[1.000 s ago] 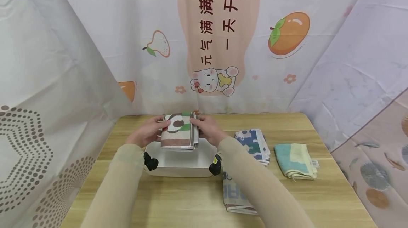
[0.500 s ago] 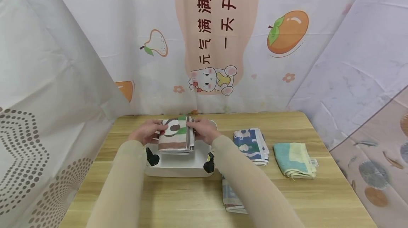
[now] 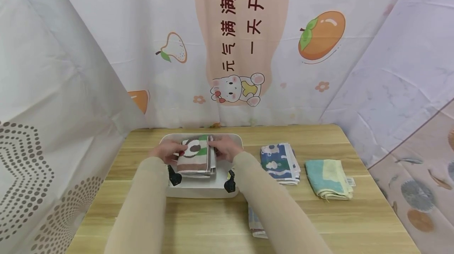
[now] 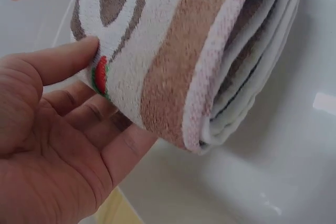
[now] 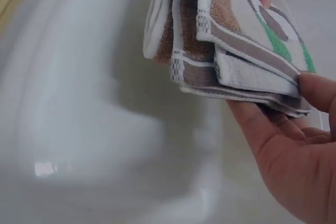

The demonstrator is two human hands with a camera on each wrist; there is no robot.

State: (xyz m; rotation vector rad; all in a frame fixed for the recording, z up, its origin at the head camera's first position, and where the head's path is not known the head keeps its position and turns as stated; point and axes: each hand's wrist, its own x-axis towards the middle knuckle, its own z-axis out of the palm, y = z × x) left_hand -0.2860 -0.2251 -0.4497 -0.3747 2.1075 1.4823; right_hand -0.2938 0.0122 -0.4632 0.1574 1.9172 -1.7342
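Observation:
A folded towel (image 3: 193, 161) with brown, white and green patterning is held level between both hands, inside the outline of a white basin (image 3: 220, 193). My left hand (image 3: 166, 151) grips its left edge, thumb on top and fingers beneath, as the left wrist view shows on the striped towel (image 4: 173, 61). On the opposite edge my right hand (image 3: 225, 147) pinches the layered side, thumb over and fingers under. In the right wrist view the towel (image 5: 231, 40) hangs above the basin floor (image 5: 100, 114), casting a shadow on it.
To the right on the wooden table (image 3: 205, 226) lie a blue patterned folded towel (image 3: 280, 163) and a teal and yellow one (image 3: 328, 179). Another folded towel (image 3: 256, 222) is partly hidden by the right sleeve. A printed curtain (image 3: 170, 100) hangs behind the table.
Both hands have lowered the folded towel toward the basin, and it sits nearer the basin's front in the head view. The towels on the right have stayed put.

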